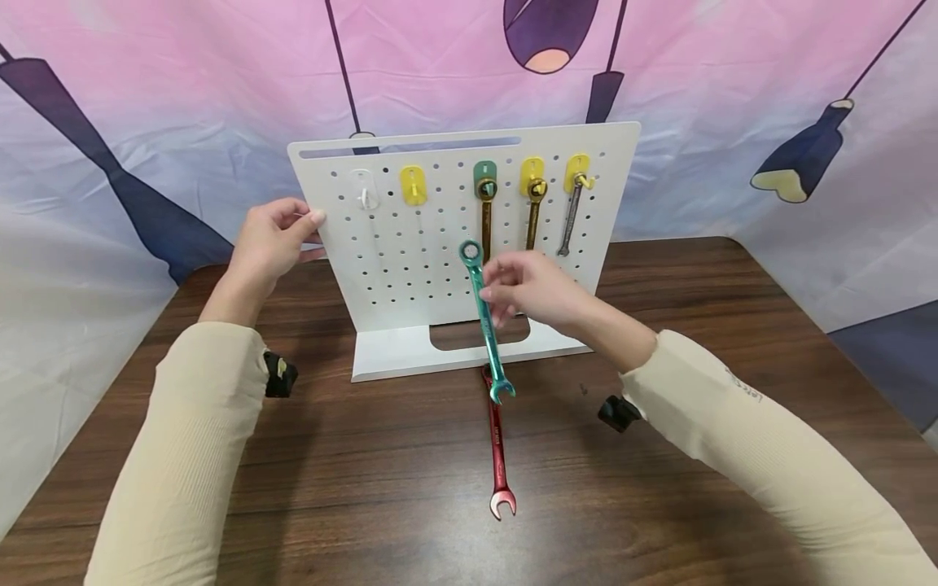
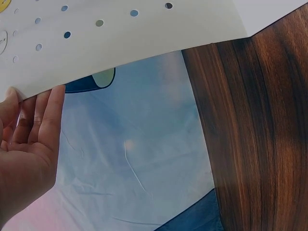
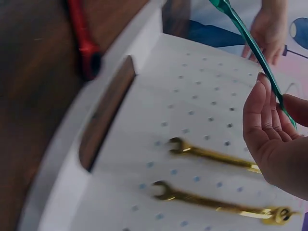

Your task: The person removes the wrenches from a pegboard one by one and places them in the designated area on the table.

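Note:
In the head view a white pegboard (image 1: 396,268) stands on the table. My left hand (image 1: 273,236) pinches its left edge between thumb and fingers, as the left wrist view also shows. A green combination wrench (image 1: 484,313) is pinched in my right hand (image 1: 535,289), in front of the board, ring end up and open end down. Two gold wrenches (image 3: 207,199) and a silver wrench (image 1: 570,218) hang from hooks on the board's right half. The white hook (image 1: 364,190) and a yellow hook (image 1: 414,187) at the left carry nothing.
On the brown wooden table (image 1: 366,488) lies a red wrench (image 1: 498,456), its ring end at the board's base and partly hidden by the green wrench. A printed cloth (image 1: 220,98) hangs behind the table.

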`<state>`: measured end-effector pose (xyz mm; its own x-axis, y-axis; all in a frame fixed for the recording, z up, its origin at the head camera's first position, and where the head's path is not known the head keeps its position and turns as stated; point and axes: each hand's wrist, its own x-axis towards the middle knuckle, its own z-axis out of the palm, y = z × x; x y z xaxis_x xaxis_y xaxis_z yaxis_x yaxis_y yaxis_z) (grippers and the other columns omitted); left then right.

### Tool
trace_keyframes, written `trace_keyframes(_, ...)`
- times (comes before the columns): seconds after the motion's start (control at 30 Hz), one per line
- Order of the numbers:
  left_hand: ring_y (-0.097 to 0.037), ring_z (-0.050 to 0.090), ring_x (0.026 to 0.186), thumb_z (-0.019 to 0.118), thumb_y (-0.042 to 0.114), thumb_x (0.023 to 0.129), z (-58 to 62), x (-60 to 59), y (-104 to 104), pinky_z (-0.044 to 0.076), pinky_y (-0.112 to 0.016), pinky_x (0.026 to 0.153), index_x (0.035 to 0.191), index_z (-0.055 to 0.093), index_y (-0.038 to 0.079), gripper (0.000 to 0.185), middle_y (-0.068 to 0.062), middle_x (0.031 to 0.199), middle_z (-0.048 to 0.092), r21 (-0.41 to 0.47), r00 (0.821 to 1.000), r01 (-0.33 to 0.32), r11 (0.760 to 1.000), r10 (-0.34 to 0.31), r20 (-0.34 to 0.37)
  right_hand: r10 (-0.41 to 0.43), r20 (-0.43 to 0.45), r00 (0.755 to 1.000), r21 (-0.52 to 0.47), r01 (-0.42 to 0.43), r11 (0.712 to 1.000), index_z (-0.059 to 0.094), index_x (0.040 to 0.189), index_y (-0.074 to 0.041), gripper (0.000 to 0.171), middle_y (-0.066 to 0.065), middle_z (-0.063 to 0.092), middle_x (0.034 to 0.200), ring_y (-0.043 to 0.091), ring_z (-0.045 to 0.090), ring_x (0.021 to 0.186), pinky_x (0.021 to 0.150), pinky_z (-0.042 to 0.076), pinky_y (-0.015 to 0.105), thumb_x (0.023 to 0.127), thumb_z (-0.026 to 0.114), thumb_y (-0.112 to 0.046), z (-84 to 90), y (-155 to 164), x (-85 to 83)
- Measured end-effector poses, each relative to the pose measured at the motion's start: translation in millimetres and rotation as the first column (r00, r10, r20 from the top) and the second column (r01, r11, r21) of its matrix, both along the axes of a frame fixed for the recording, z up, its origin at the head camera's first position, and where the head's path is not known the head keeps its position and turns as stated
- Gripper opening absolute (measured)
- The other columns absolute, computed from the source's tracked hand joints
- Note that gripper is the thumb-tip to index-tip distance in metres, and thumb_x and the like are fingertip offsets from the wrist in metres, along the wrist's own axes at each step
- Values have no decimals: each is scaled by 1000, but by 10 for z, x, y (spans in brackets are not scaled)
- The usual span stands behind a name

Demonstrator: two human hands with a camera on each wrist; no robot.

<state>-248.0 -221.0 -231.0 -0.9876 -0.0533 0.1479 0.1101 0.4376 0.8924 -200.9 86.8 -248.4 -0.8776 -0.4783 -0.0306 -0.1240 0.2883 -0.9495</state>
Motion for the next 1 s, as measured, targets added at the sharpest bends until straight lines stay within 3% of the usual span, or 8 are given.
trace_keyframes(0.2, -7, 57, 74, 56, 26, 90, -1, 7, -12, 57, -23, 69, 96, 53, -3, 30, 7, 77, 57, 10, 1000, -10, 1000, 10, 0, 27, 72, 997, 11, -28, 1000, 50, 90, 9, 3, 14, 60, 70, 21, 60, 56, 62, 58, 41, 90, 51, 7, -308, 245, 47)
trace_keyframes(0.5, -8, 57, 75, 56, 27, 90, 1, -5, -6, 57, -21, 69, 96, 53, -2, 30, 7, 78, 57, 15, 1000, -3, 1000, 2, 11, 56, 240, 969, -16, -54, 998, 46, 88, 11, 2, 11, 56, 65, 17, 58, 53, 55, 58, 32, 89, 46, 10, -710, 502, 152)
trace_keyframes(1.0, -6, 57, 73, 56, 27, 90, 1, -22, 2, 57, -21, 68, 96, 53, -1, 29, 8, 78, 58, 15, 1000, -6, 1000, 6, 18, 94, 424, 901, -60, -75, 995, 45, 86, 8, 4, 14, 54, 64, 18, 59, 53, 56, 59, 33, 88, 48, 8, -1070, 568, 273)
